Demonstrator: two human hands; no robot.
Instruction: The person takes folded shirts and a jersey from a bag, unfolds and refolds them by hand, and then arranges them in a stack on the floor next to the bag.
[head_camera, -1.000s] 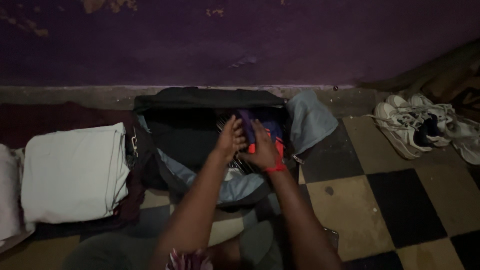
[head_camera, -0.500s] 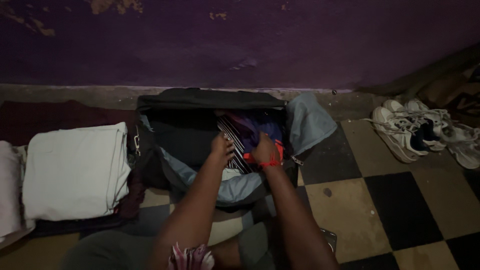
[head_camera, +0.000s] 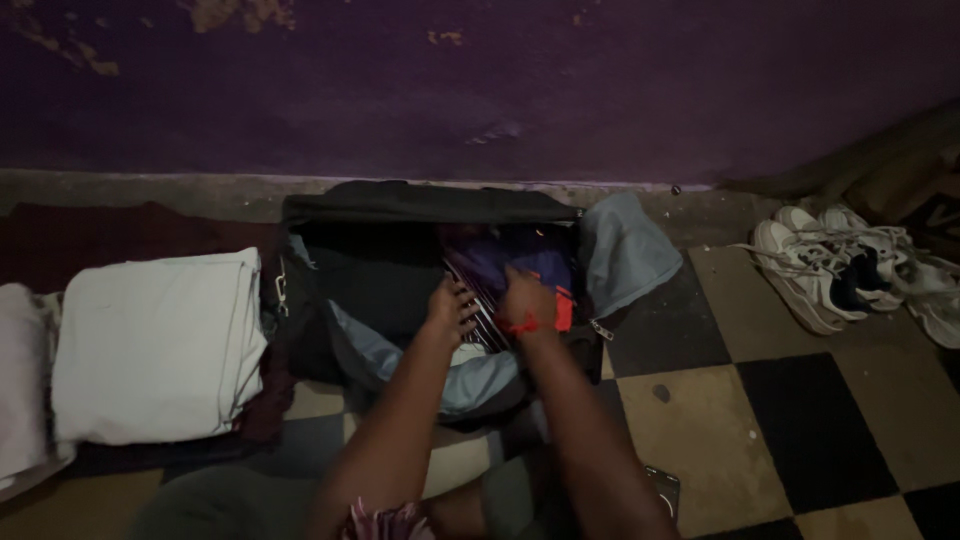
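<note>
Both forearms are bare, with no sleeves in view. The right hand wears a red thread band at the wrist; the left hand wears nothing. A pink-and-white patterned cloth shows at the lap, beside grey-green trousers.

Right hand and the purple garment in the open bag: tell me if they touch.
Touching. The head view shows the right hand pressed onto the purple garment in the dark open bag.

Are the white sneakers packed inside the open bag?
No. The white sneakers sit on the checkered floor to the right of the open bag, apart from it.
</note>
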